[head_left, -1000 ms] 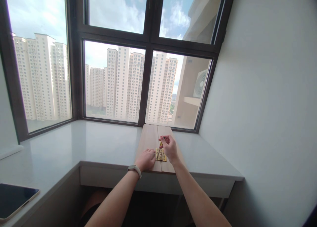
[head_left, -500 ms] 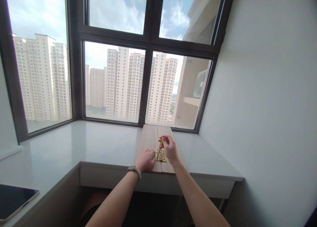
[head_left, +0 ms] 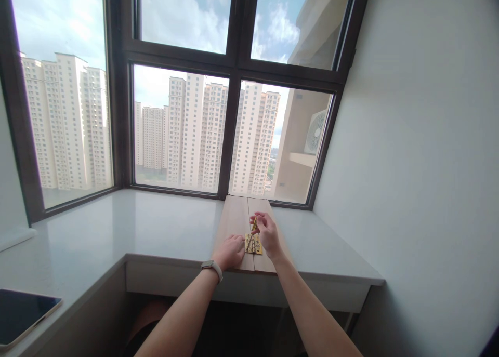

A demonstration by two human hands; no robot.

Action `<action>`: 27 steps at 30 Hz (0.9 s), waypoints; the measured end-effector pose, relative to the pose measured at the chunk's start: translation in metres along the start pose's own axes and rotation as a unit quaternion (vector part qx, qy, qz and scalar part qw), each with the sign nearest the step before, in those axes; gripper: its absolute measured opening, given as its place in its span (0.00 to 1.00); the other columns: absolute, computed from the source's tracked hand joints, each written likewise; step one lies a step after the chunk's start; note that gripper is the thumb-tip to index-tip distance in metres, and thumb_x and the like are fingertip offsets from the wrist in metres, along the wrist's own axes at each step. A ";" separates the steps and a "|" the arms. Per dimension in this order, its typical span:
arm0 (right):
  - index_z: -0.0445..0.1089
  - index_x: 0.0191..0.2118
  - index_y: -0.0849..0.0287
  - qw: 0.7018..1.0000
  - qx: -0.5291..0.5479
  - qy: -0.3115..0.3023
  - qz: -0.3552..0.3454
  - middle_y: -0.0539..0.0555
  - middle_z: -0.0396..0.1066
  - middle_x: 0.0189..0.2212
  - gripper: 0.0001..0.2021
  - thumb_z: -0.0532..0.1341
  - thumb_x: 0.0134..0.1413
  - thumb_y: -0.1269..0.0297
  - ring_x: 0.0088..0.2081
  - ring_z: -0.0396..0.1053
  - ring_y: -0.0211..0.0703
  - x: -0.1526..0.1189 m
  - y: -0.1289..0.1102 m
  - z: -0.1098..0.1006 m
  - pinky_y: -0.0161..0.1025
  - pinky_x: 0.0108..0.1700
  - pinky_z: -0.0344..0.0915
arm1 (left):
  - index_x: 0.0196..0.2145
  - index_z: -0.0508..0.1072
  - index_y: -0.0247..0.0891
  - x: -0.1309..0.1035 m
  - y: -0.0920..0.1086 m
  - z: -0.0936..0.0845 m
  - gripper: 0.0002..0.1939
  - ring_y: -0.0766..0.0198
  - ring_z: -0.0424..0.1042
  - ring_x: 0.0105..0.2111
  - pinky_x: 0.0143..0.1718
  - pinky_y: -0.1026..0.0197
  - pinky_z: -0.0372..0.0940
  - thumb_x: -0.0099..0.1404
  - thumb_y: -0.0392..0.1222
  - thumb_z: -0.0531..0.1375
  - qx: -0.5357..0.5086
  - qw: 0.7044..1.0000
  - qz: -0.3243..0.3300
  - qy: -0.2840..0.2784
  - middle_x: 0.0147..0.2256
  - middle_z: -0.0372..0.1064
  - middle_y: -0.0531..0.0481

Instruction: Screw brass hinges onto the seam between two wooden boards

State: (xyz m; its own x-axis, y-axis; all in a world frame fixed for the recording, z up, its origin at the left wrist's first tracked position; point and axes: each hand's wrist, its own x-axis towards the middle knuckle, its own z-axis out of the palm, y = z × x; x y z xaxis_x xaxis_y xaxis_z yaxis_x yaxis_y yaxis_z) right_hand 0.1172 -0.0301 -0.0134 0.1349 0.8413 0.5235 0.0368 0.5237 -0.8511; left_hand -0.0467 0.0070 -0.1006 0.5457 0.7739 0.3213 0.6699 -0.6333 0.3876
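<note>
A gold-coloured butt hinge [head_left: 258,246] lies unfolded across the seam between two pale wooden boards [head_left: 237,216]. Small dark marks, perhaps screws or holes, dot its leaves; they are too small to tell apart. My right hand [head_left: 268,234] pinches the yellow-and-black handle of a screwdriver [head_left: 255,224] above the hinge. The thin shaft slants down to the left over the hinge, and its tip seems to meet the left leaf. My left hand [head_left: 231,250] rests flat on the left board, fingertips at the hinge's left edge.
The boards lie on a white windowsill counter [head_left: 175,227], reaching from its front edge to the window frame [head_left: 230,139]. A dark-screened tablet or phone [head_left: 27,313] lies at the lower left. A white wall [head_left: 409,154] rises on the right.
My right hand's fingers have shifted slightly on the screwdriver handle, which leans a little differently. The left hand, hinge and boards stay where they were.
</note>
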 end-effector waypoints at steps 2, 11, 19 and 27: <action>0.73 0.43 0.56 1.000 0.005 -0.008 0.003 0.59 0.78 0.42 0.24 0.61 0.60 0.38 0.43 0.77 0.51 0.000 -0.001 0.000 0.41 0.30 0.77 | 0.58 0.69 0.41 0.001 -0.002 0.002 0.19 0.50 0.64 0.61 0.63 0.51 0.58 0.71 0.44 0.54 -0.004 1.000 0.008 0.030 0.58 0.69 0.40; 0.72 0.41 0.56 0.999 -0.034 0.013 -0.018 0.59 0.78 0.39 0.23 0.66 0.56 0.39 0.44 0.78 0.54 0.001 0.003 0.001 0.41 0.28 0.78 | 0.57 0.71 0.41 0.001 -0.005 0.005 0.20 0.50 0.65 0.60 0.62 0.51 0.60 0.70 0.45 0.55 -0.001 0.999 0.016 0.048 0.57 0.71 0.41; 0.69 0.39 0.55 1.000 -0.022 -0.001 -0.016 0.57 0.78 0.36 0.24 0.68 0.53 0.38 0.39 0.78 0.52 -0.001 -0.002 0.001 0.41 0.28 0.77 | 0.57 0.70 0.41 -0.001 -0.002 0.002 0.19 0.50 0.65 0.60 0.62 0.51 0.60 0.71 0.45 0.55 0.002 0.999 0.007 0.041 0.58 0.70 0.41; 0.73 0.41 0.56 1.000 -0.001 -0.028 -0.007 0.59 0.78 0.41 0.23 0.62 0.59 0.38 0.44 0.77 0.52 -0.001 -0.002 0.000 0.41 0.31 0.78 | 0.58 0.69 0.41 -0.001 -0.001 0.001 0.20 0.49 0.65 0.60 0.63 0.50 0.59 0.71 0.44 0.55 0.003 0.999 0.005 0.032 0.57 0.70 0.40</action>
State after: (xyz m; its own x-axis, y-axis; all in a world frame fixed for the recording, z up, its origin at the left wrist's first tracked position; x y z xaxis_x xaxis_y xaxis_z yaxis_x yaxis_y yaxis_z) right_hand 0.1172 -0.0323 -0.0121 0.0796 0.8405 0.5360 0.0398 0.5346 -0.8442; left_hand -0.0468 0.0069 -0.1021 0.5190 0.7661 0.3792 0.6679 -0.6403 0.3793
